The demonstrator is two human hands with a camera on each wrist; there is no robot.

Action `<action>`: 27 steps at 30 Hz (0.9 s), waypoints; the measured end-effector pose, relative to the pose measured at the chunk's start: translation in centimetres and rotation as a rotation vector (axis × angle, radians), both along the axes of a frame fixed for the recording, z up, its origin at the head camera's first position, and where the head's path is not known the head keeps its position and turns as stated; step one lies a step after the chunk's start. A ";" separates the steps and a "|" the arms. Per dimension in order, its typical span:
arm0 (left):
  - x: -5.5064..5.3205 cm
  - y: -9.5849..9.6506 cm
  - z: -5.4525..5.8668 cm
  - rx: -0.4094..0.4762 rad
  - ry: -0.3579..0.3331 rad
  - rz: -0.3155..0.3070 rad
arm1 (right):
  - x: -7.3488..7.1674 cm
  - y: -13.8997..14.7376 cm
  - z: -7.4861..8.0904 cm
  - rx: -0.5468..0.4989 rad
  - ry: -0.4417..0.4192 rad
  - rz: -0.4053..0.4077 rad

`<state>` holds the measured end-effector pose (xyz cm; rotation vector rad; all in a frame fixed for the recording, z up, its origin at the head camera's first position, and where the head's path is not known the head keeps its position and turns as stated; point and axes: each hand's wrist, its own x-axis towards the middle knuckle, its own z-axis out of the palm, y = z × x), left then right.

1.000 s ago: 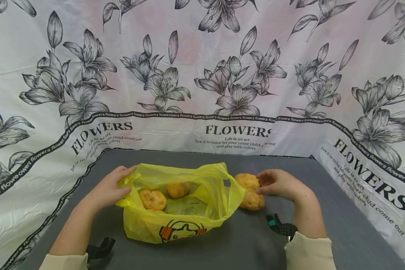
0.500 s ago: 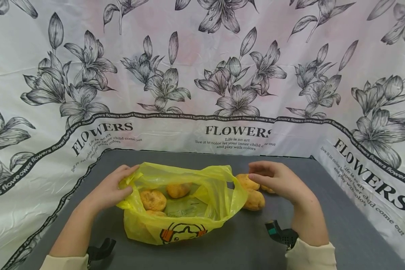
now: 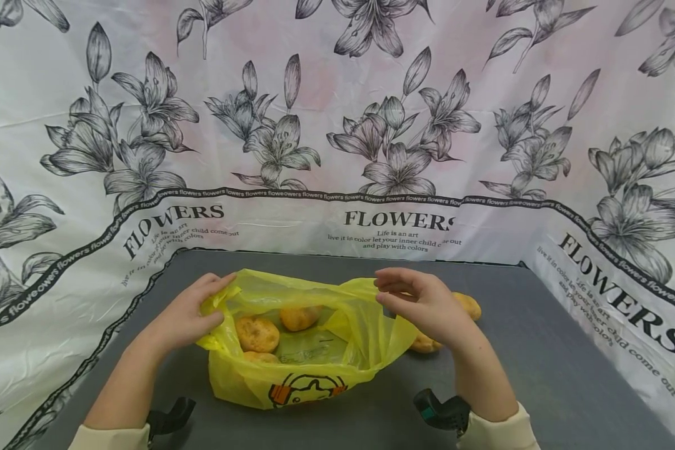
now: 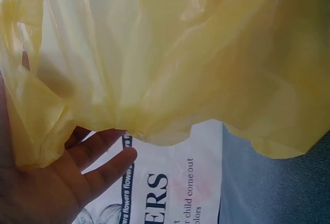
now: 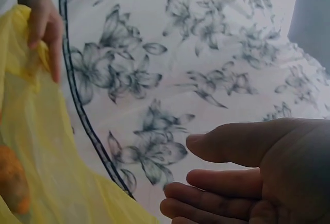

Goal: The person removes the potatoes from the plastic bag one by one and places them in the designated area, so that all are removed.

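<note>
A yellow plastic bag (image 3: 239,382) with a printed cartoon face lies with its mouth spread. Inside it show a potato (image 3: 257,334) on the left, another potato (image 3: 300,317) behind, and part of a third potato (image 3: 260,357) near the front wall. My left hand (image 3: 188,315) holds the bag's left rim between thumb and fingers. By the bag's right handle hovers my right hand (image 3: 422,303), fingers loosely extended; the right wrist view shows nothing in it. Outside the bag, one potato (image 3: 468,306) and another potato (image 3: 425,343) are partly hidden by my right hand and arm.
A dark grey table (image 3: 540,362) carries everything. White cloth (image 3: 326,144) with black flower prints and lettering hangs behind and at both sides. Each wrist bears a black camera mount (image 3: 441,409).
My right hand has left the potatoes outside the bag and moved left to the bag's right side. One of those potatoes now lies farther right. My left hand keeps its hold.
</note>
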<state>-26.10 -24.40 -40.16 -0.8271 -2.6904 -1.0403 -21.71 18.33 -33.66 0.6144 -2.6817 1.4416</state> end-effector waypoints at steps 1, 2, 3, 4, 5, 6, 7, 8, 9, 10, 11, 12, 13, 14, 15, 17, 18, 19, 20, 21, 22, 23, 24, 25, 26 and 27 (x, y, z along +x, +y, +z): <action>0.1 0.0 0.1 0.000 0.000 -0.001 | 0.1 -0.3 -0.1 -0.008 0.007 0.009; 0.1 0.1 0.1 0.004 -0.003 -0.004 | 0.1 -0.7 -0.2 -0.017 0.013 0.013; 0.2 0.2 0.2 0.008 -0.007 -0.007 | 0.1 -1.0 -0.3 -0.024 0.019 0.020; 0.3 0.2 0.3 0.009 -0.008 -0.009 | 0.2 -1.3 -0.5 -0.030 0.024 0.029; 0.4 0.3 0.5 0.010 -0.007 -0.012 | 0.2 -1.6 -0.6 -0.033 0.028 0.039; 0.6 0.4 0.6 0.011 -0.006 -0.017 | 0.2 -1.9 -0.7 -0.034 0.031 0.049; 0.6 0.5 0.7 0.010 -0.002 -0.022 | 0.2 -2.1 -0.9 -0.034 0.032 0.061; 0.7 0.6 0.8 0.009 0.006 -0.025 | 0.2 -2.4 -1.0 -0.033 0.026 0.072; 0.8 0.6 0.9 0.002 0.021 -0.028 | 0.2 -2.7 -1.2 -0.031 0.020 0.083; 0.9 0.7 0.9 -0.003 0.035 -0.031 | 0.1 -3.0 -1.3 -0.026 0.014 0.096; 0.9 0.8 1.0 -0.005 0.045 -0.033 | 0.0 -3.4 -1.5 -0.025 0.009 0.109; 1.0 0.8 1.0 -0.009 0.055 -0.033 | 0.0 -3.7 -1.7 -0.024 0.003 0.122; 1.1 0.9 1.1 -0.013 0.067 -0.035 | -0.1 -4.0 -1.9 -0.023 -0.005 0.133; 1.2 1.0 1.2 -0.017 0.075 -0.037 | -0.1 -4.3 -2.1 -0.020 -0.008 0.141; 1.2 1.1 1.3 -0.021 0.080 -0.036 | -0.1 -4.6 -2.3 -0.018 -0.011 0.151; 1.4 1.2 1.4 -0.025 0.089 -0.038 | -0.1 -5.2 -2.8 -0.014 -0.022 0.167; 1.5 1.2 1.5 -0.027 0.093 -0.038 | -0.2 -5.5 -3.0 -0.014 -0.028 0.175; 1.5 1.3 1.5 -0.029 0.096 -0.037 | -0.2 -5.9 -3.3 -0.016 -0.034 0.182; 1.6 1.3 1.6 -0.032 0.097 -0.036 | -0.2 -6.2 -3.6 -0.018 -0.040 0.188; 1.6 1.3 1.6 -0.033 0.099 -0.035 | -0.3 -6.6 -3.9 -0.021 -0.044 0.193; 1.6 1.4 1.7 -0.034 0.098 -0.033 | -0.3 -7.0 -4.2 -0.019 -0.048 0.195; 1.7 1.4 1.7 -0.035 0.097 -0.031 | -0.3 -7.4 -4.6 -0.020 -0.051 0.198; 1.7 1.4 1.7 -0.036 0.097 -0.030 | -0.3 -7.9 -5.0 -0.018 -0.048 0.200; 1.7 1.4 1.7 -0.039 0.098 -0.031 | -0.4 -8.3 -5.4 -0.018 -0.051 0.204; 1.7 1.5 1.7 -0.039 0.100 -0.032 | -0.4 -8.8 -5.8 -0.014 -0.051 0.207; 1.7 1.5 1.7 -0.038 0.099 -0.031 | -0.4 -9.2 -6.2 -0.008 -0.051 0.212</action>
